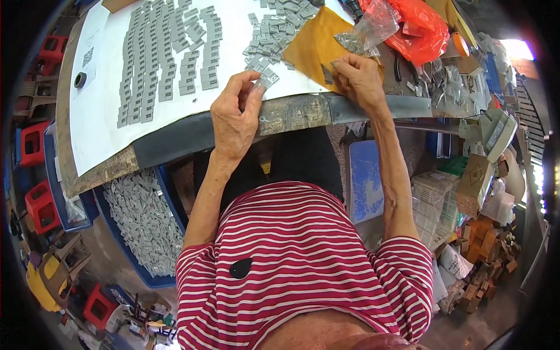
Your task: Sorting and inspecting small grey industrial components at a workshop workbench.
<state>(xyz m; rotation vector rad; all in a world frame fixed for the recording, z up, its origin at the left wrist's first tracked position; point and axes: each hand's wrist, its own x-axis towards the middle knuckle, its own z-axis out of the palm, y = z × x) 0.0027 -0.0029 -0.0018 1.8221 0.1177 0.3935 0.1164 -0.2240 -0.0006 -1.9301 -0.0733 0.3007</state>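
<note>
My left hand (pixel 236 114) is at the table's near edge, thumb and index finger pinched on a small grey part (pixel 260 83). Just beyond it lies a loose heap of similar grey rectangular parts (pixel 277 32). My right hand (pixel 361 81) hovers over a mustard-yellow sheet (pixel 312 44), its fingers pinched together; what they hold is too small to make out. Beside those fingers a grey part (pixel 327 74) shows against the yellow sheet. To the left, grey parts stand in long, close rows (pixel 140 70) on a white sheet (pixel 93 116).
A red plastic bag (pixel 417 29) and a clear bag of small metal pieces (pixel 361 41) lie at the back right. Below the table's left, a blue crate (pixel 105 213) holds many grey parts. A black ring (pixel 80 80) sits at the far left.
</note>
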